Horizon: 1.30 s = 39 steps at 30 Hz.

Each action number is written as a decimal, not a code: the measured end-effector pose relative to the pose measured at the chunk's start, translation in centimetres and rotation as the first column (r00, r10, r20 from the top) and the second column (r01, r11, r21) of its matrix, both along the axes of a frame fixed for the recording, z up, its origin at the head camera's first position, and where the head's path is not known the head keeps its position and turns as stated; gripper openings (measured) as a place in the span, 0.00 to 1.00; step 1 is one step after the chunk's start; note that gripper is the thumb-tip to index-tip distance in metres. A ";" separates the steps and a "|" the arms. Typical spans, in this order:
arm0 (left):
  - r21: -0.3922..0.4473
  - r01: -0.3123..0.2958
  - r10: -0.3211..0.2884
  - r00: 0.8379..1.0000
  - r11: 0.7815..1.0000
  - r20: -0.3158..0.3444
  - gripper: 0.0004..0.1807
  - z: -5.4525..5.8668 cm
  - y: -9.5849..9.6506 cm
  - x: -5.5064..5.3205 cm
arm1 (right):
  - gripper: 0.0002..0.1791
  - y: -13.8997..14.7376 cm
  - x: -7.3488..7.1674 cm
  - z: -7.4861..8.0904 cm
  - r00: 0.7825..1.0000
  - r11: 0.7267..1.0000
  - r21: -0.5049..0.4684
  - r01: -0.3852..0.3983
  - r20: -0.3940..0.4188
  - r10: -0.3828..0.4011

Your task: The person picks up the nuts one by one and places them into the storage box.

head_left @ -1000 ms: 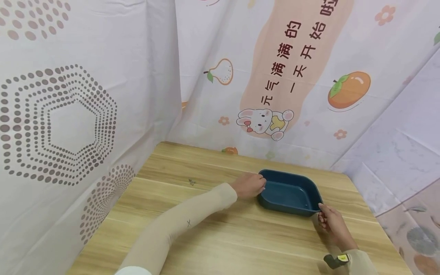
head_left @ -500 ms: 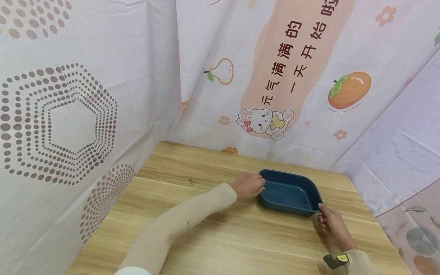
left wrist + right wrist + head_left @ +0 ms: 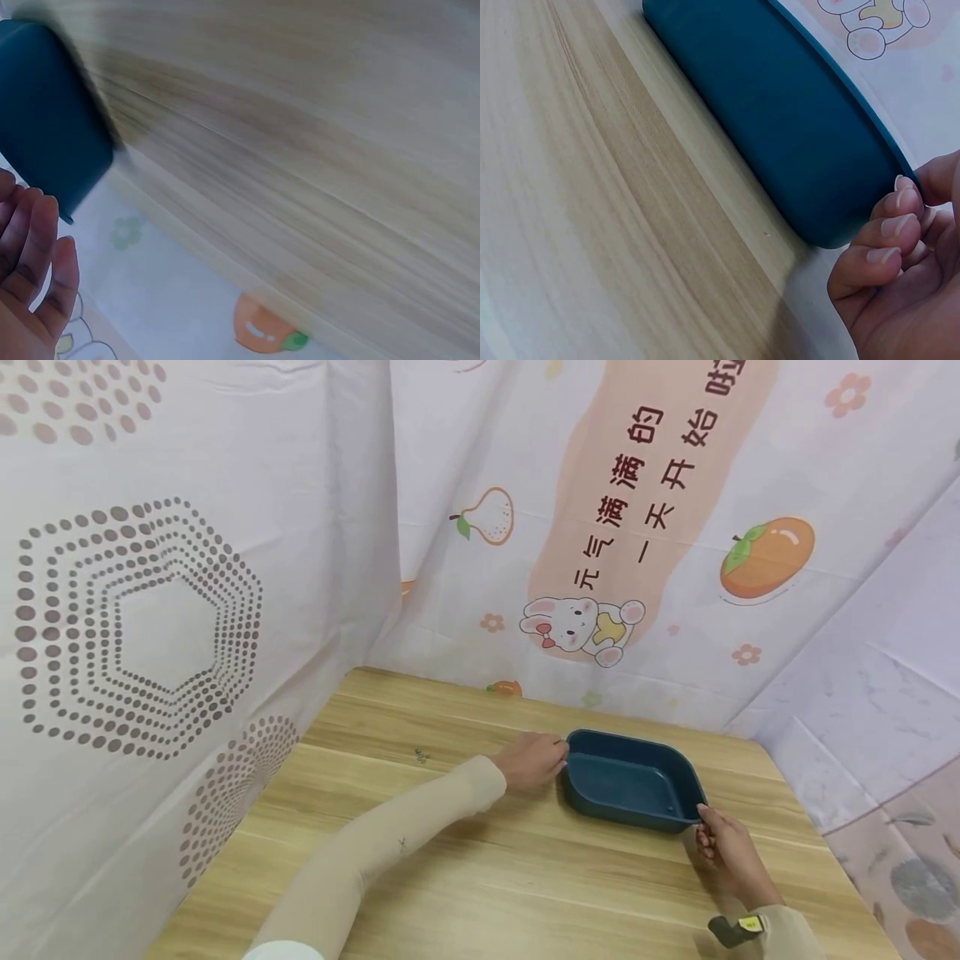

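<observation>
A dark teal plastic storage box [image 3: 622, 785] with rounded corners sits on the wooden table, its open top facing up. At its near right corner my right hand [image 3: 731, 852] pinches the rim between thumb and fingers; the right wrist view shows this grip on the box [image 3: 780, 127] closely. My left hand [image 3: 531, 760] is beside the far left corner, with loosely bent fingers. In the left wrist view those fingers [image 3: 37, 240] are spread a little in front of the box [image 3: 52, 112]; whether they still touch it is hard to tell.
Several tiny grey pieces [image 3: 422, 756] lie on the wooden table [image 3: 480, 877] left of my left hand. One tiny speck [image 3: 670, 808] shows inside the box. Printed cloth hangs [image 3: 450, 593] behind the table and along both sides.
My left hand has let go of the box's left rim and shifted slightly left. The right hand keeps its grip, and the box stays in place. The head view has turned slightly.
</observation>
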<state>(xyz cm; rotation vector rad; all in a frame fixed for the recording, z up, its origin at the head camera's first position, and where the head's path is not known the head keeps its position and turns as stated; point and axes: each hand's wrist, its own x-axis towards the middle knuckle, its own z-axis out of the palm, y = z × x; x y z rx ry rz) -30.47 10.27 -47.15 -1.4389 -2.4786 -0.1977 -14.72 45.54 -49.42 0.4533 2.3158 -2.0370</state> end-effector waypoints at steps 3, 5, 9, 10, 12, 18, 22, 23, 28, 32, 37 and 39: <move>-0.017 -0.015 0.015 1.000 1.000 0.025 0.08 -0.1 -1.1 -0.3 | 0.24 0.0 0.0 -0.2 1.000 1.000 -0.002 -0.003 0.005 0.003; -0.020 -0.019 0.020 0.999 1.000 0.039 0.08 -0.2 -1.9 -0.5 | 0.24 0.1 0.0 -0.3 1.000 1.000 0.002 -0.004 0.007 0.004; -0.022 -0.009 0.010 0.999 1.000 0.047 0.07 -0.1 -3.8 -0.8 | 0.24 0.0 0.0 -0.7 1.000 1.000 0.009 -0.003 0.010 0.002; -0.020 -0.007 0.008 0.999 1.000 0.050 0.08 0.0 -4.4 -0.8 | 0.24 -0.1 0.0 -0.8 1.000 1.000 0.009 -0.005 0.010 0.005; -0.017 0.005 -0.004 0.998 1.000 0.066 0.09 0.1 -5.6 -0.9 | 0.24 -0.2 0.1 -1.0 1.000 1.000 0.002 -0.008 0.014 0.008; -0.008 -0.007 0.008 0.992 1.000 0.127 0.09 0.3 -9.1 -1.4 | 0.25 -0.4 0.3 -1.4 0.999 1.000 -0.018 -0.001 0.035 0.002; -0.011 -0.053 0.054 0.987 0.999 0.153 0.09 0.0 -11.3 -1.8 | 0.24 -0.5 0.3 -1.5 0.999 1.000 -0.028 -0.011 0.031 0.012; -0.016 -0.063 0.065 0.986 0.998 0.153 0.09 -0.1 -11.8 -1.9 | 0.24 -0.5 0.3 -1.5 0.999 1.000 -0.029 -0.011 0.030 0.012; -0.007 -0.099 0.099 0.983 0.995 0.152 0.09 -0.6 -14.2 -2.0 | 0.24 -0.2 0.5 -1.4 0.999 1.000 -0.030 0.002 0.047 -0.001; 0.015 -0.134 0.129 0.978 0.991 0.163 0.08 -0.6 -16.0 -1.9 | 0.24 -0.1 0.5 -1.1 0.998 1.000 -0.021 -0.006 0.065 0.008; 0.024 -0.165 0.162 0.981 0.986 0.104 0.06 -0.8 -17.6 -2.2 | 0.24 0.1 0.4 -0.5 0.999 1.000 -0.017 -0.013 0.042 0.014; 0.024 -0.179 0.176 0.980 0.984 0.092 0.06 -1.0 -18.1 -2.2 | 0.24 0.2 0.4 -0.3 0.999 1.000 -0.021 -0.009 0.040 0.010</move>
